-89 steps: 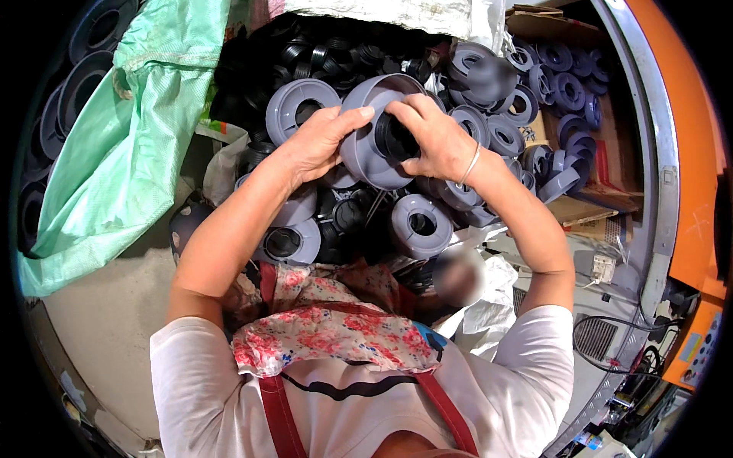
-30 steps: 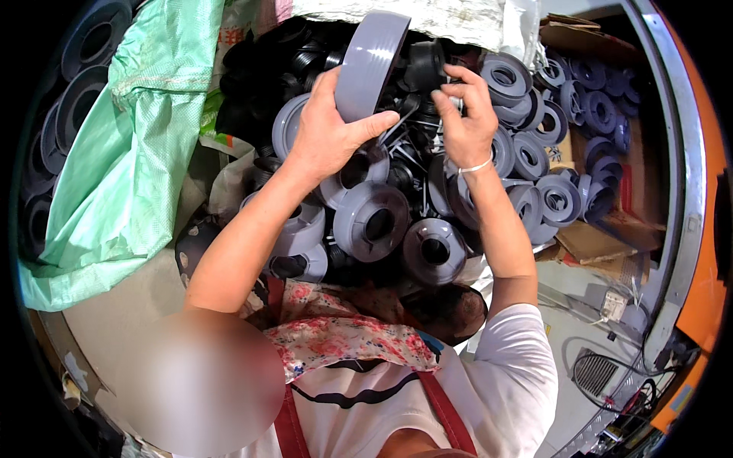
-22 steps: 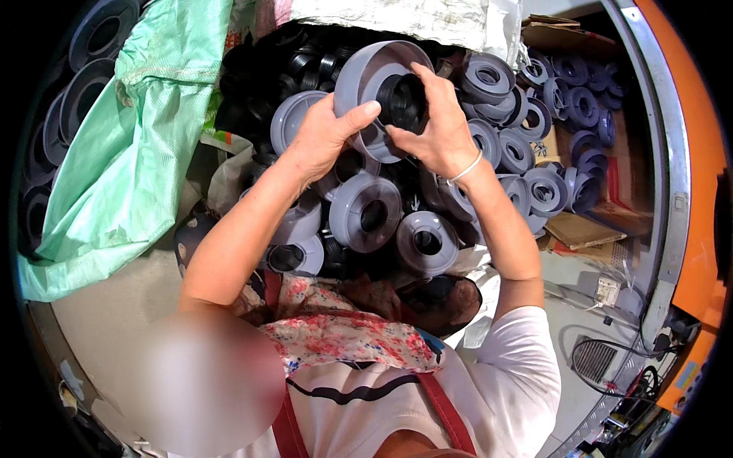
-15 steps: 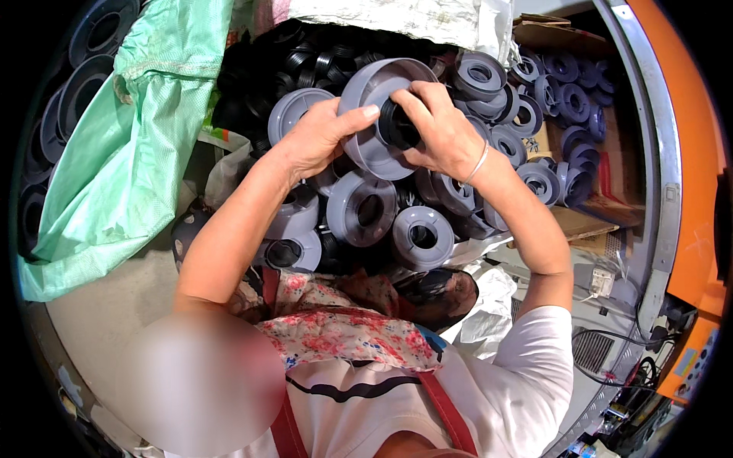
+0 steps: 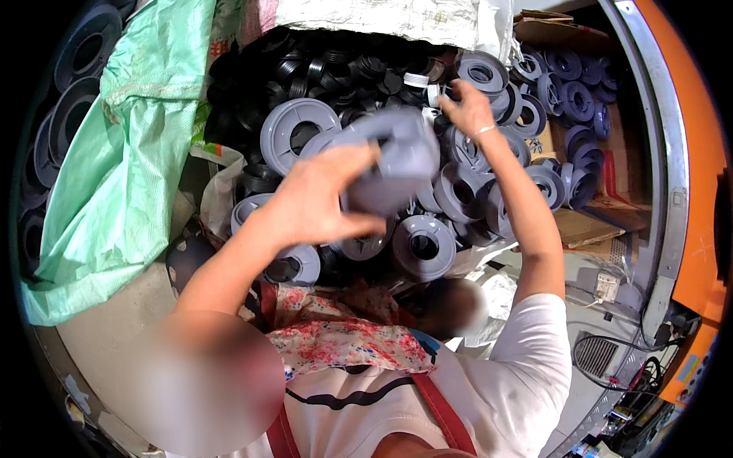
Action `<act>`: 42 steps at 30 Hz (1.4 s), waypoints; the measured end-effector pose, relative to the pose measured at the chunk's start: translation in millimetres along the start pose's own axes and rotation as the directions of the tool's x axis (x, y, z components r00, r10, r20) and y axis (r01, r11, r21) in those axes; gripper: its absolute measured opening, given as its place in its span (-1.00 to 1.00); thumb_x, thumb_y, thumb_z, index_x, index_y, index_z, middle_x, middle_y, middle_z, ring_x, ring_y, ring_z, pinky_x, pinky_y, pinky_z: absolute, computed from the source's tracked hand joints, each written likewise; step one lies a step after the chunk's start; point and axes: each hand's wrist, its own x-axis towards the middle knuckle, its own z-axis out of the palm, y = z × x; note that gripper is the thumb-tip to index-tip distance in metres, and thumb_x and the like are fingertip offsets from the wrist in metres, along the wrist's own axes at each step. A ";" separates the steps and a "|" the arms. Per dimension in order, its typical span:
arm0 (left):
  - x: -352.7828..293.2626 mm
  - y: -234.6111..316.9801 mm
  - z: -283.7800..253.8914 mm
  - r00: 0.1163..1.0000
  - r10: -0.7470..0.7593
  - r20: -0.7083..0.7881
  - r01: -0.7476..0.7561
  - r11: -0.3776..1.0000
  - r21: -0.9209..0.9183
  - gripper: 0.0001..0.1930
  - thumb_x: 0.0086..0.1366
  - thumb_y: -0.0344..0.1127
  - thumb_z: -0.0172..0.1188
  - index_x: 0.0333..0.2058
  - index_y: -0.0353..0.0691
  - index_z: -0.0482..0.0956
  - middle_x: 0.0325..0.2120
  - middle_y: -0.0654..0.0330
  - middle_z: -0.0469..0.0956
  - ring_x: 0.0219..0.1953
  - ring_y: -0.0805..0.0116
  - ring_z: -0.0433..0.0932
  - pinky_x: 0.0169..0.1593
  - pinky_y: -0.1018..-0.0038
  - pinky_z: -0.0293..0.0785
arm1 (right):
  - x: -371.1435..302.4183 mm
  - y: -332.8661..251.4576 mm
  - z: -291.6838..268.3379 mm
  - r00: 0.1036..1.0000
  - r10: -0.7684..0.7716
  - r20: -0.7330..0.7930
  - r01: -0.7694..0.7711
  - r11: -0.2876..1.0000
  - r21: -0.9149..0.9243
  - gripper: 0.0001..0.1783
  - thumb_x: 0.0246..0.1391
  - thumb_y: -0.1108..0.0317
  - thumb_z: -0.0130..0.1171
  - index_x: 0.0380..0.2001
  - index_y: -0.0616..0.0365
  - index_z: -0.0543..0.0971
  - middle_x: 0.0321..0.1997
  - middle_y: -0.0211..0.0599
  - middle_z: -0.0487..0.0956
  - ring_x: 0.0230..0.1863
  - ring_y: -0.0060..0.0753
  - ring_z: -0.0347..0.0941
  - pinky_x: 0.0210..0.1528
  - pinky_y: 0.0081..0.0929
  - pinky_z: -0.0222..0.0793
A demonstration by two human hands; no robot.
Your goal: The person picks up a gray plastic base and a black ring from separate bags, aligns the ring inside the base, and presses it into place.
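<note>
A smeared grey plastic ring (image 5: 401, 153) with a raised wall is in front of my left hand (image 5: 321, 195). The thumb and fingers of that hand are spread apart, and the ring seems to be loose beyond them. Farther right, my right hand (image 5: 467, 113) stretches out with its fingers apart, holding nothing visible. Small white ridged rings (image 5: 416, 80) lie beside its fingertips. Another grey ring (image 5: 481, 72) is just past that hand. Black ridged rings (image 5: 336, 72) form a pile behind both hands. Below them sits a grey flanged ring (image 5: 424, 248) with a dark centre hole.
A green woven sack (image 5: 137, 137) drapes down the left, with large grey rings (image 5: 84, 49) behind it. White sacking (image 5: 389, 21) covers the pile's far edge. Cardboard (image 5: 584, 229) and more grey rings lie at right, inside a metal rim (image 5: 672, 198) beside an orange panel (image 5: 695, 137).
My right hand has left the grey ring and moved right. The ring has tipped and blurred, and the left hand's fingers have spread. The black piece inside the ring no longer shows clearly.
</note>
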 end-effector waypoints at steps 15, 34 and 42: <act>12.8 -25.9 26.1 0.749 -0.611 0.255 0.591 0.442 -0.675 -0.68 0.19 -0.41 0.11 -0.08 -0.38 0.43 -0.23 0.19 0.53 -0.18 0.53 0.47 -0.05 0.58 0.37 | 51.4 96.3 62.7 0.881 0.453 0.139 -0.310 0.773 -0.553 -0.29 -0.30 0.01 0.29 -0.06 0.20 0.41 -0.01 -0.01 0.42 0.03 -0.08 0.34 0.01 -0.27 0.32; 29.3 -36.9 2.7 0.613 -0.782 -0.115 0.138 0.249 -0.959 -0.74 0.08 -0.27 0.21 -0.30 -0.28 0.46 -0.44 0.28 0.46 -0.41 0.53 0.44 -0.30 0.58 0.41 | -4.4 -31.6 45.4 0.965 0.032 0.259 -0.028 0.999 -0.020 -0.43 0.02 -0.10 0.00 -0.43 0.31 0.53 -0.36 0.12 0.54 -0.24 0.12 0.46 -0.15 -0.15 0.35; 27.2 -47.4 16.0 0.583 -0.795 -0.168 0.206 0.345 -0.916 -0.54 0.07 -0.31 0.23 -0.10 -0.37 0.28 -0.32 0.22 0.43 -0.31 0.51 0.41 -0.21 0.57 0.41 | 47.8 24.6 135.5 0.977 -0.150 0.154 0.171 0.976 -0.136 -0.78 -0.08 0.27 0.13 -0.50 0.24 0.54 -0.34 0.03 0.52 -0.22 0.06 0.40 -0.11 -0.18 0.28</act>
